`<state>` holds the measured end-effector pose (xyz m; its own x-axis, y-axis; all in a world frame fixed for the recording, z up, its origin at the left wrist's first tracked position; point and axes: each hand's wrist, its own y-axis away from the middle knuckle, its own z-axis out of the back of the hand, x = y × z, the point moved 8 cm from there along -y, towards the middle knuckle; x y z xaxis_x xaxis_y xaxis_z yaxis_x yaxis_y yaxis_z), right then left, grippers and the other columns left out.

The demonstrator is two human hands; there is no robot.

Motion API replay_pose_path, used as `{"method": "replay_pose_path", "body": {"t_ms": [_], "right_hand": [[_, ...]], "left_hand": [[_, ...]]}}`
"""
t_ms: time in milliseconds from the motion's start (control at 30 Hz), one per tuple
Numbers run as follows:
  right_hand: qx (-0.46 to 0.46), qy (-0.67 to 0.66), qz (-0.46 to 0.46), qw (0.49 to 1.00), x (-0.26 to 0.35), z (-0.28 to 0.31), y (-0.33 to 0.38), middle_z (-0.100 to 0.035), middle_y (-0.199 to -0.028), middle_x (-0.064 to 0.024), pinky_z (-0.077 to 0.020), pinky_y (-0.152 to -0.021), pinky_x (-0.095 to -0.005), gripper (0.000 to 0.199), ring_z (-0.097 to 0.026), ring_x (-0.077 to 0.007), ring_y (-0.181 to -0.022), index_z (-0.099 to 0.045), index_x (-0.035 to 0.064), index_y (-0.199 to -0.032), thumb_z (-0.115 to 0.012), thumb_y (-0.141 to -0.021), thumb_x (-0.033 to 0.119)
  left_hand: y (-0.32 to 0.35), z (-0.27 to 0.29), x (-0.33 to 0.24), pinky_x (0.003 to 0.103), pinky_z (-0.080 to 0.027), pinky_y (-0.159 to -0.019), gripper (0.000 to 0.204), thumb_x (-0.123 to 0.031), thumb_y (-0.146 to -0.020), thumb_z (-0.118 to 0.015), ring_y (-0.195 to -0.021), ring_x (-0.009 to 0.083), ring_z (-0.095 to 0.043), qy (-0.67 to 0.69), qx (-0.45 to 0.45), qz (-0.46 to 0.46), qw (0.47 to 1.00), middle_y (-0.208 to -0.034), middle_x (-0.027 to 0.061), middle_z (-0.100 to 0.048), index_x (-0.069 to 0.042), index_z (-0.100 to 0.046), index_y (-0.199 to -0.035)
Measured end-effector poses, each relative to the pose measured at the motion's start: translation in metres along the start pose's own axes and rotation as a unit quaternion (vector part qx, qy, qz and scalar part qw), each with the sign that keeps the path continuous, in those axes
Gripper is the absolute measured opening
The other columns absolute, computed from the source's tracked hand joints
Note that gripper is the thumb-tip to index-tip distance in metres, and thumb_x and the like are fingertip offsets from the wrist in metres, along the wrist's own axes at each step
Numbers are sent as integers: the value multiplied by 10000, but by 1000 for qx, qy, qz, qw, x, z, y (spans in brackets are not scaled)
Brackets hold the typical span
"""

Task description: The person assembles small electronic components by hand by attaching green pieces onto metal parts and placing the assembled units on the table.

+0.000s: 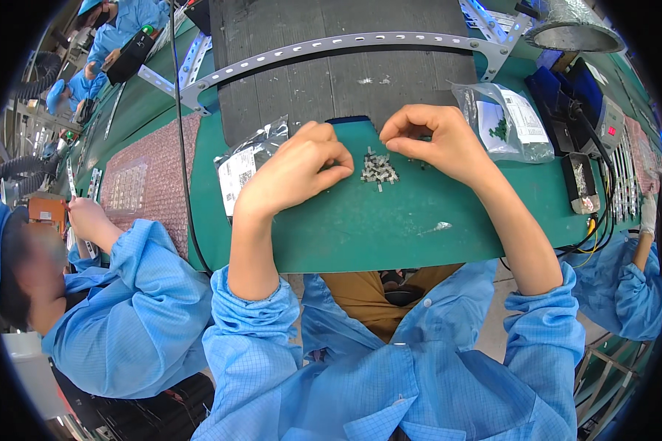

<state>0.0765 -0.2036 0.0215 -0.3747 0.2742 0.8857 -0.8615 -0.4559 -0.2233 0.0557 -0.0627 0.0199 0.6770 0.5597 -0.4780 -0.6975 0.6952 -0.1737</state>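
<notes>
A small heap of silvery metal parts (379, 169) lies on the green mat (346, 235) in front of me. My left hand (301, 165) is at the heap's left side, fingers curled and thumb tip close to the index finger. Whether anything sits between those fingertips is too small to see. Just above and right of the heap, my right hand (438, 140) pinches thumb against index finger; what it may hold cannot be made out. A few more bits show dimly under the right hand.
Beside my left wrist lies a silvery bag (254, 158) with a white label. A clear bag (511, 125) holding green parts lies at the right, near a soldering-type unit (599, 110) and a small box (581, 184). A perforated metal bar (331, 44) spans the back. Co-workers sit on both sides.
</notes>
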Motion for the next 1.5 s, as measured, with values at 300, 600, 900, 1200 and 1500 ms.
{"method": "replay_pose_path", "body": {"t_ms": [300, 600, 900, 1200, 1500], "right_hand": [[-5, 15, 11, 1000, 2, 2, 0, -626, -752, -16, -464, -646, -221, 133, -576, -79, -697, -634, 13, -866, -662, -738, 39], [-13, 30, 4, 999, 1, 4, -1, -627, -757, -13, -460, -649, -220, 128, -572, -76, -698, -635, 13, -855, -664, -735, 48], [-20, 21, -8, 1000, -1, 6, -2, -622, -749, -11, -460, -648, -216, 130, -567, -74, -696, -635, 11, -855, -663, -732, 42], [-18, 28, 4, 999, 1, 7, -1, -625, -750, -14, -462, -646, -220, 131, -569, -77, -689, -635, 13, -857, -665, -733, 43], [-23, 12, 13, 1000, -2, 7, -1, -626, -750, -14, -452, -639, -222, 136, -565, -81, -687, -638, 21, -860, -668, -730, 50]], "left_hand": [[0, -5, -1, 348, -429, -752, 97, -107, -688, -658, -840, 272, -507, 17, 49, 33, 998, -764, 97, -525, -48, -650, -764], [2, -7, -4, 349, -430, -749, 67, -85, -685, -629, -838, 275, -503, -27, 41, 22, 999, -758, 104, -525, -43, -640, -736], [-1, 5, -5, 346, -399, -724, 83, -104, -728, -655, -788, 257, -474, -15, -19, 6, 1000, -760, 89, -486, -42, -620, -771], [-7, -11, -14, 355, -426, -759, 95, -95, -685, -661, -845, 260, -496, 9, 24, -20, 999, -765, 83, -514, -52, -643, -768], [-4, -13, -28, 349, -418, -754, 86, -101, -713, -640, -828, 247, -488, -85, 1, -42, 995, -776, 76, -493, -36, -619, -765]]}}
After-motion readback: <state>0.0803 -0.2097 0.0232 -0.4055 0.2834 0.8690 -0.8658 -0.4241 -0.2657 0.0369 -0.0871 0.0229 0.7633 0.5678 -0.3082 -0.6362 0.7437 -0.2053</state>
